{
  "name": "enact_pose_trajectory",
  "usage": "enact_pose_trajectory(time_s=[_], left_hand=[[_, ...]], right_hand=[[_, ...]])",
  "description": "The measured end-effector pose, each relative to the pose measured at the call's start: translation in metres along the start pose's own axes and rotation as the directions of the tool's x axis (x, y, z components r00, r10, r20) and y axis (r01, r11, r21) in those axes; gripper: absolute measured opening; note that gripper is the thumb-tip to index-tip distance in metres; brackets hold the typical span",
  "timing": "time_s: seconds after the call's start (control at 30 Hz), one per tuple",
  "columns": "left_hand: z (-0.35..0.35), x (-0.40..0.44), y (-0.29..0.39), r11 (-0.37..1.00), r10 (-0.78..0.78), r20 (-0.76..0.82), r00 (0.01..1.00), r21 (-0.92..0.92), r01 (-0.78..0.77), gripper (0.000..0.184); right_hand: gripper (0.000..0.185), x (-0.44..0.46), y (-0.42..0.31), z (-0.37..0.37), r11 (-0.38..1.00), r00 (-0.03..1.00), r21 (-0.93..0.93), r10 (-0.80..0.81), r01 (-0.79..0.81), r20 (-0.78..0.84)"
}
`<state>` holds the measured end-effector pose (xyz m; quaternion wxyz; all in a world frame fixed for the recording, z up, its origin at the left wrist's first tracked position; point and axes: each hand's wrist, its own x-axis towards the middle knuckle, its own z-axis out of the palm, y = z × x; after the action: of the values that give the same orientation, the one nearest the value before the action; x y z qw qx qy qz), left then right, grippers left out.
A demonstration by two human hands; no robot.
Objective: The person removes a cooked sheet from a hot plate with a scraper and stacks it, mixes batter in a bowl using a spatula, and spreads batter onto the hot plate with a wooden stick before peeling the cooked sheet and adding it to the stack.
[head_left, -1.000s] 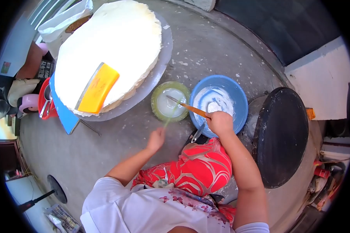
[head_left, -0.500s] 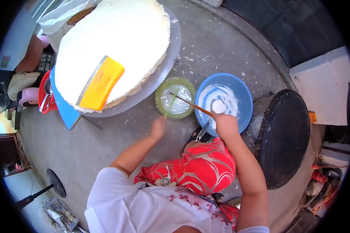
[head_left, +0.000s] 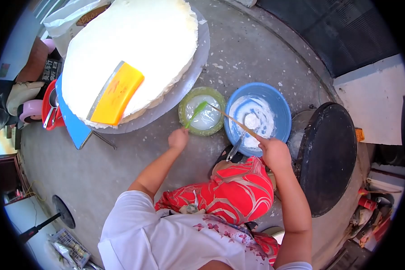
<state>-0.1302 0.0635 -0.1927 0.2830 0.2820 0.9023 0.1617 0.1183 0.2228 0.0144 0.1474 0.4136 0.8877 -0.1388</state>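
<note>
Matt wooden stick [head_left: 237,123], smooth plastic basin [head_left: 282,118]

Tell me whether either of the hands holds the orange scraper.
No, the orange scraper lies on the white pile, apart from the left hand and the right hand.

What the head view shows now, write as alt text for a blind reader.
A person's left hand holds a green utensil and the right hand a thin stick, their tips close together over a greenish bowl of pale liquid. Beside it stands a blue basin smeared with white; at upper left, an orange scraper lies on a large round white pile.
</note>
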Motion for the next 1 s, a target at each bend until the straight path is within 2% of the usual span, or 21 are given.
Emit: enact_pose_trajectory(time_s=[0.03, 0.1, 0.23, 0.3, 0.33, 0.47, 0.53, 0.57, 0.63, 0.67, 0.73, 0.77, 0.83, 0.87, 0.93, 0.97, 1.0], left_hand=[[-0.007, -0.004, 0.004, 0.994, 0.011, 0.009, 1.000, 0.110, -0.012, 0.023], [-0.010, -0.002, -0.001, 0.990, 0.042, 0.003, 0.999, 0.136, -0.042, 0.022], [-0.016, -0.004, -0.007, 0.969, 0.131, -0.004, 0.991, 0.211, -0.128, 0.020], [-0.022, -0.010, -0.004, 0.973, 0.168, -0.036, 0.985, 0.168, -0.160, 0.020], [-0.025, -0.014, -0.002, 0.976, 0.195, -0.076, 0.978, 0.118, -0.186, 0.021], [-0.030, -0.033, -0.007, 0.968, 0.230, -0.123, 0.965, 0.136, -0.213, 0.022], [-0.026, -0.045, -0.014, 0.966, 0.256, -0.140, 0.957, 0.073, -0.248, 0.021], [-0.024, -0.052, -0.015, 0.966, 0.257, -0.140, 0.956, 0.074, -0.249, 0.021], [-0.020, -0.062, -0.014, 0.950, 0.210, -0.039, 0.977, -0.227, -0.213, 0.022], [-0.011, -0.062, -0.017, 0.950, 0.210, -0.040, 0.977, -0.227, -0.214, 0.022], [0.020, -0.050, -0.032, 0.840, 0.216, 0.004, 0.976, -0.511, -0.184, 0.026], [0.033, -0.038, -0.041, 0.840, 0.216, 0.002, 0.976, -0.511, -0.184, 0.026], [0.049, -0.011, -0.054, 0.889, 0.006, 0.081, 0.997, -0.457, 0.032, 0.029], [0.046, -0.005, -0.054, 0.886, 0.006, 0.084, 0.996, -0.463, 0.034, 0.029], [0.042, 0.010, -0.050, 0.956, 0.036, 0.026, 0.999, -0.293, -0.027, 0.031], [0.040, 0.011, -0.043, 0.955, 0.040, 0.030, 0.999, -0.297, -0.030, 0.031], [0.033, 0.008, -0.035, 0.973, 0.065, 0.069, 0.995, -0.227, -0.048, 0.031]], right_hand=[[0.033, -0.004, 0.001, 0.002, 1.000, 1.000, 0.003, 0.002, -0.002, 0.003], [0.025, -0.010, 0.001, 0.004, 0.991, 0.999, 0.134, 0.011, -0.006, -0.035], [0.024, -0.011, -0.005, 0.002, 0.988, 0.998, 0.151, 0.035, -0.027, -0.049], [0.028, -0.004, -0.002, 0.022, 0.974, 0.996, 0.221, -0.069, 0.056, 0.052], [0.028, 0.001, -0.002, 0.028, 0.975, 0.998, 0.218, -0.057, 0.046, 0.041], [0.028, 0.022, -0.006, 0.039, 0.981, 0.999, 0.193, -0.004, -0.005, 0.049], [0.024, 0.026, -0.009, 0.044, 0.994, 0.995, 0.107, -0.022, 0.033, -0.102], [0.024, 0.028, -0.008, 0.046, 0.994, 0.995, 0.108, -0.021, 0.032, -0.103], [0.024, 0.030, -0.006, 0.049, 0.995, 0.974, 0.001, -0.102, 0.104, -0.203], [0.024, 0.028, -0.006, 0.046, 0.995, 0.974, 0.001, -0.102, 0.104, -0.204], [0.029, 0.019, -0.009, 0.033, 0.981, 0.959, -0.079, -0.191, 0.178, -0.209], [0.029, 0.012, -0.009, 0.027, 0.981, 0.959, -0.080, -0.192, 0.179, -0.209], [0.028, -0.003, -0.002, 0.020, 0.985, 0.974, -0.107, -0.152, 0.136, -0.170], [0.028, -0.011, 0.002, 0.020, 0.984, 0.974, -0.113, -0.152, 0.135, -0.167], [0.028, -0.022, 0.011, 0.019, 0.998, 0.976, 0.033, -0.045, 0.053, -0.212], [0.028, -0.023, 0.016, 0.020, 0.998, 0.976, 0.029, -0.041, 0.048, -0.212], [0.028, -0.023, 0.020, 0.023, 0.993, 0.978, 0.114, 0.016, 0.008, -0.207]])
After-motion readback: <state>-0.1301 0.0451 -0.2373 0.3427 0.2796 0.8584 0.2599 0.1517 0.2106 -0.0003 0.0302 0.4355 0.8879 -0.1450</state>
